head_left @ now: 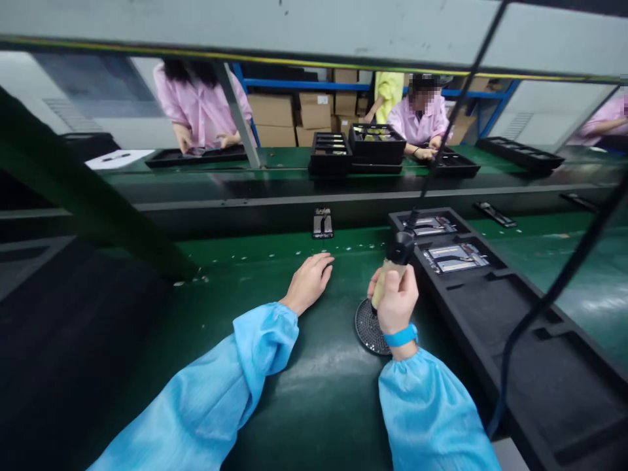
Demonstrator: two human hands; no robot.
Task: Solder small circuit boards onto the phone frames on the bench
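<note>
Gripping an electric screwdriver upright over a round perforated dish, the right hand has its fingers clenched around the handle. The left hand rests loosely curled, holding nothing, on the green bench. Beyond, a small component lies on the belt.

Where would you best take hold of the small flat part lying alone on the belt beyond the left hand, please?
Probably by its two long edges, coming from above: the flat part lies flat on the belt, long axis pointing away, with nothing beside it. The left hand is nearest.
</note>
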